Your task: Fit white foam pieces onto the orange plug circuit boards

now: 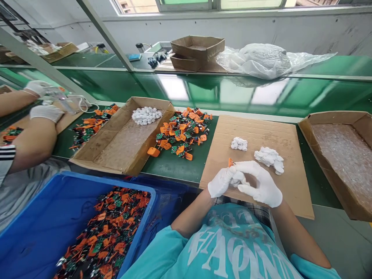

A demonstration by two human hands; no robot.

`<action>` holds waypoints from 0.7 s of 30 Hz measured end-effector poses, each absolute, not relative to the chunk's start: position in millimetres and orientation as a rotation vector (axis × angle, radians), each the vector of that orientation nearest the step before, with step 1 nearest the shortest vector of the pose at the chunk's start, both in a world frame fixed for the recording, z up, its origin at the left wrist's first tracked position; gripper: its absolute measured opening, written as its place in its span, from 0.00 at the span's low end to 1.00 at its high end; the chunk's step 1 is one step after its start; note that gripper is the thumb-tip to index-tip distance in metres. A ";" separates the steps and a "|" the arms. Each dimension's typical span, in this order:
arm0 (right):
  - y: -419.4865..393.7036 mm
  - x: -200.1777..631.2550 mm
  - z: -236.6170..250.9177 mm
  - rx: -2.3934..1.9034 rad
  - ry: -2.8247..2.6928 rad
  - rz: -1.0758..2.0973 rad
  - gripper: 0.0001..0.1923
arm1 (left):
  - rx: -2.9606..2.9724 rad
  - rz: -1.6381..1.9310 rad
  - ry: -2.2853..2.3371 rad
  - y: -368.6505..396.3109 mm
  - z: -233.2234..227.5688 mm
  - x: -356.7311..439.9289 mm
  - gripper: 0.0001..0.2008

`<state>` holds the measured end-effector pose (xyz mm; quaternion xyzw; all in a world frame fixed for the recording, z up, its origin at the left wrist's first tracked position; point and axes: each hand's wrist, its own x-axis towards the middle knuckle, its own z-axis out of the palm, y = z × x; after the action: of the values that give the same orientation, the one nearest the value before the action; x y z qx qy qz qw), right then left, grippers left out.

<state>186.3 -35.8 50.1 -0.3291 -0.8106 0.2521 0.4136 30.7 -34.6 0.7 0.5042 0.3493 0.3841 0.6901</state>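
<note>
Both my hands wear white gloves and meet over the near part of a cardboard sheet [255, 130]. My left hand [221, 182] is closed on a small orange-ended circuit part [230, 162], whose orange tip shows above the fingers. Thumb and forefinger of my right hand [263, 184] curve round to the left fingertips in a pinch; what lies between them is hidden. Beyond the hands, a small heap of white pieces [239, 143] and a larger white heap [269, 159] lie on the cardboard.
Orange-and-green circuit parts [186, 131] are piled left of the sheet, beside a cardboard box [116, 149] with white pieces [146, 115]. A blue bin [37, 209] of similar parts stands lower left. Another box [334, 174] is at right. A co-worker's gloved hands [46, 113] work far left.
</note>
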 end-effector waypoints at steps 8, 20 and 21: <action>-30.1 181.1 51.1 -1.127 -2.058 0.730 0.12 | 1.160 0.893 0.937 -30.3 7.4 30.9 0.37; 30.0 180.0 74.9 -1.047 -2.522 0.415 0.09 | 1.130 0.751 0.875 -3.8 -0.4 6.7 0.42; 53.4 179.3 79.1 -1.132 -2.500 0.480 0.09 | 1.074 0.776 0.838 -1.0 -2.5 6.0 0.44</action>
<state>179.3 53.4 79.1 -0.3998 -0.8833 0.1696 0.1767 6.0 -1.0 -2.5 0.4836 0.3774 0.3497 0.7082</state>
